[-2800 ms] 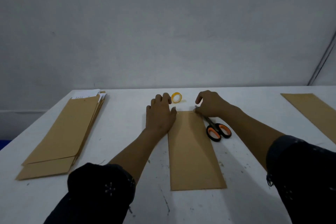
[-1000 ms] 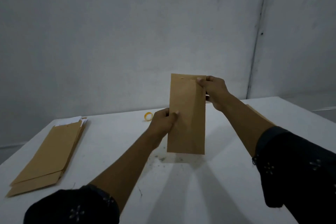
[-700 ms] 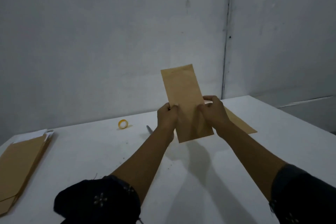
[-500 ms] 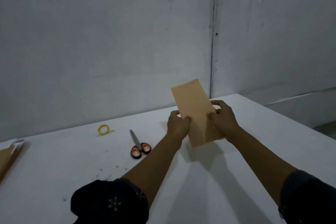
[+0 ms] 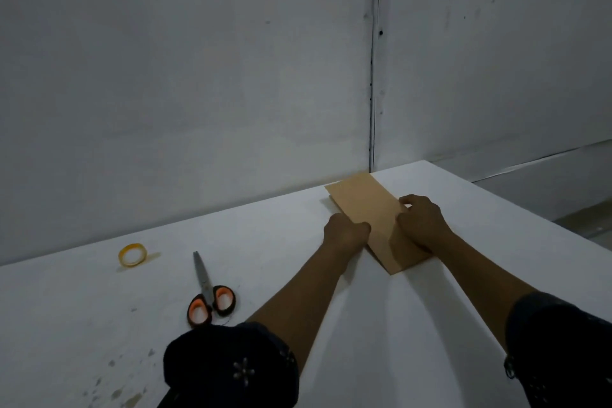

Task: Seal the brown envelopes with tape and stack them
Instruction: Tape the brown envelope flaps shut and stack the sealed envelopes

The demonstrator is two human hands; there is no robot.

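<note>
A brown envelope [image 5: 371,205] lies flat near the far right corner of the white table [image 5: 331,325], on top of another brown envelope whose edge just shows at its far left. My left hand [image 5: 346,232] grips the envelope's left long edge. My right hand [image 5: 419,222] grips its right long edge, fingers curled over it. A small yellow roll of tape [image 5: 132,254] stands to the far left. Scissors [image 5: 209,291] with orange and black handles lie shut between the tape and my left arm.
A grey wall runs close behind the table's far edge, with a vertical seam above the envelope. The table's right edge falls away just right of my right hand. Dark stains mark the tabletop at the near left.
I lifted the envelope from the table's middle, carried it right in both hands and lowered it flat near the far right corner. The view turned right; the left stack left the frame.
</note>
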